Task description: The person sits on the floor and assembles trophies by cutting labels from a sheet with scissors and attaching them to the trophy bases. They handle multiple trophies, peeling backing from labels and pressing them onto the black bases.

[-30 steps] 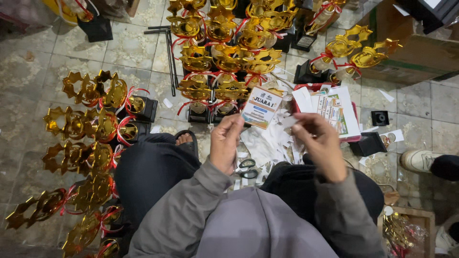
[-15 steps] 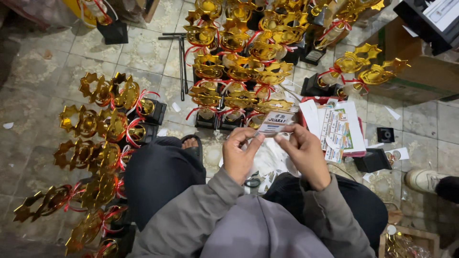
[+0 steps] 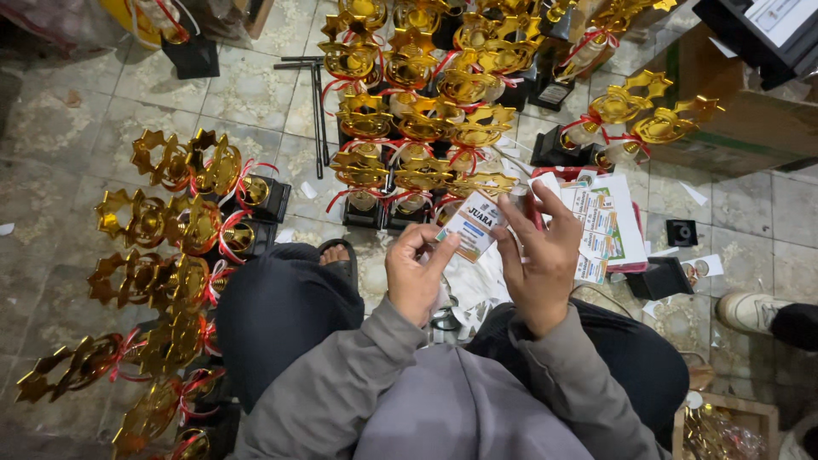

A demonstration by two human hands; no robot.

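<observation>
I sit cross-legged on a tiled floor. My left hand (image 3: pixel 416 271) pinches the lower edge of a small printed label sticker (image 3: pixel 471 223). My right hand (image 3: pixel 538 252) has its fingers on the same sticker's right side, fingertips up by its top corner. Both hands hold it just in front of my lap. A sheet of more label stickers (image 3: pixel 605 223) lies on the floor to the right of my right hand. Several gold trophies with red ribbons (image 3: pixel 417 119) stand right ahead of the hands.
More gold trophies (image 3: pixel 170 247) lie in a row at my left. Black trophy bases (image 3: pixel 660 277) and paper scraps sit at the right. A cardboard box (image 3: pixel 750 119) stands at the upper right. Another person's shoe (image 3: pixel 750 311) is at the right edge. A metal tool (image 3: pixel 315 102) lies ahead.
Both hands have stayed together on the sticker, turning and working it between the fingers. The view has tilted down slightly, so the trophies ahead sit higher in the picture.
</observation>
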